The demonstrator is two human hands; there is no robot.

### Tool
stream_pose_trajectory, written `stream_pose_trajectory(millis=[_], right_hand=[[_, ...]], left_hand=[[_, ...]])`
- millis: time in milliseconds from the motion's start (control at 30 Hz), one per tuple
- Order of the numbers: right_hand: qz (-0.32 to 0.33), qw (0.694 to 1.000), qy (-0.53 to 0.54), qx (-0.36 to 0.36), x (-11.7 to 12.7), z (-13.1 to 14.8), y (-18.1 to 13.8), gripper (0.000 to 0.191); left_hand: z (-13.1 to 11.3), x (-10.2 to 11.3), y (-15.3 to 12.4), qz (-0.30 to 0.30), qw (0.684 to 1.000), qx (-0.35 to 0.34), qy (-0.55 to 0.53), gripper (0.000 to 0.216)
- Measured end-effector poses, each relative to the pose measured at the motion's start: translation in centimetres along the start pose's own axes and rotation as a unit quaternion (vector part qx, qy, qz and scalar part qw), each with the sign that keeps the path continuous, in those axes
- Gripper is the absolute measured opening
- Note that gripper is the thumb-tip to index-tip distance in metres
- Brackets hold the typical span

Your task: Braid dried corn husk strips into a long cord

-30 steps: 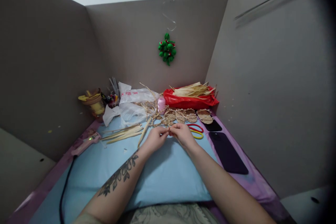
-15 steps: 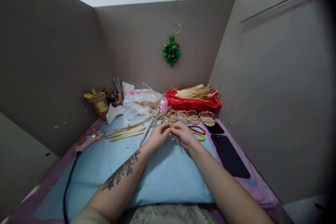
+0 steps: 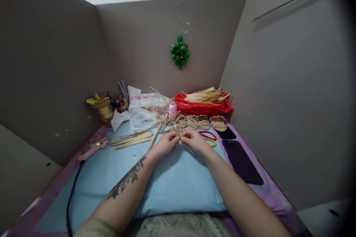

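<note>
My left hand (image 3: 166, 143) and my right hand (image 3: 194, 141) meet over the blue cloth (image 3: 167, 181), fingers pinched together on thin straw strips (image 3: 179, 137) between them. One long strip (image 3: 155, 137) runs from my left hand toward the back. Just beyond my fingers lies a row of small woven straw pieces (image 3: 198, 122). Red and yellow hair bands (image 3: 209, 137) lie to the right of my right hand.
A red bag with a straw bundle (image 3: 205, 102) sits at the back, beside a pink spool (image 3: 172, 109) and a white plastic bag (image 3: 141, 109). Loose straw strips (image 3: 132, 139), a pink glue gun (image 3: 90, 149) with black cord, a yellow cup (image 3: 103, 107), two dark phones (image 3: 241, 161). Cardboard walls surround; a green ornament (image 3: 179, 51) hangs.
Both hands stay pinched on the straw with only small finger shifts. The camera view shifted slightly.
</note>
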State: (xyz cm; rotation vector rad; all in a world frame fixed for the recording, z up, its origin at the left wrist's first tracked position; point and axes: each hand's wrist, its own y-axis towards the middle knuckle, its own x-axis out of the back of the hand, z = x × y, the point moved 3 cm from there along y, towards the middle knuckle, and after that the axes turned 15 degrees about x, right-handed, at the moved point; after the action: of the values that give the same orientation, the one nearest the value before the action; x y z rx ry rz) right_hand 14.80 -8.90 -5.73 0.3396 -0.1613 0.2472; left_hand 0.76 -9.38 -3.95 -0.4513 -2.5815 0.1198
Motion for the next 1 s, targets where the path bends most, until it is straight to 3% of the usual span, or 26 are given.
stream_pose_trajectory(millis=[200, 400, 467, 567, 633, 700, 833, 933, 1000], right_hand=[[0.019, 0.999, 0.043, 0.018, 0.7, -0.6, 0.3, 0.013], [-0.066, 0.996, 0.052, 0.009, -0.5, 0.3, -0.1, 0.016], [-0.090, 0.994, -0.034, 0.049, -1.3, 0.9, -0.4, 0.014], [-0.090, 0.961, -0.213, 0.154, -2.7, 1.7, -0.8, 0.015], [-0.071, 0.930, -0.298, 0.204, -3.5, 2.0, -1.1, 0.022], [-0.046, 0.911, -0.345, 0.220, -4.0, 2.2, -1.3, 0.025], [-0.041, 0.903, -0.354, 0.240, -3.4, 3.1, -1.5, 0.023], [-0.136, 0.903, -0.334, 0.234, -2.0, 3.6, -1.2, 0.017], [-0.178, 0.922, -0.281, 0.199, -1.3, 3.2, -0.7, 0.018]], left_hand=[[0.1, 0.3, 0.3, -0.088, 0.988, -0.098, 0.081, 0.021], [0.0, 0.4, 0.0, -0.216, 0.963, -0.091, 0.131, 0.018], [0.2, 0.5, 0.3, -0.207, 0.973, -0.062, 0.078, 0.019], [0.9, 0.4, 1.0, -0.132, 0.988, -0.003, -0.076, 0.024], [1.3, 0.4, 1.5, -0.091, 0.980, 0.027, -0.174, 0.025], [1.5, 0.6, 1.7, -0.087, 0.970, 0.033, -0.226, 0.026], [1.1, 1.0, 1.6, -0.129, 0.970, 0.017, -0.205, 0.028], [0.7, 0.9, 1.2, -0.135, 0.979, 0.011, -0.156, 0.026], [0.5, 0.7, 1.1, -0.132, 0.984, 0.005, -0.123, 0.024]])
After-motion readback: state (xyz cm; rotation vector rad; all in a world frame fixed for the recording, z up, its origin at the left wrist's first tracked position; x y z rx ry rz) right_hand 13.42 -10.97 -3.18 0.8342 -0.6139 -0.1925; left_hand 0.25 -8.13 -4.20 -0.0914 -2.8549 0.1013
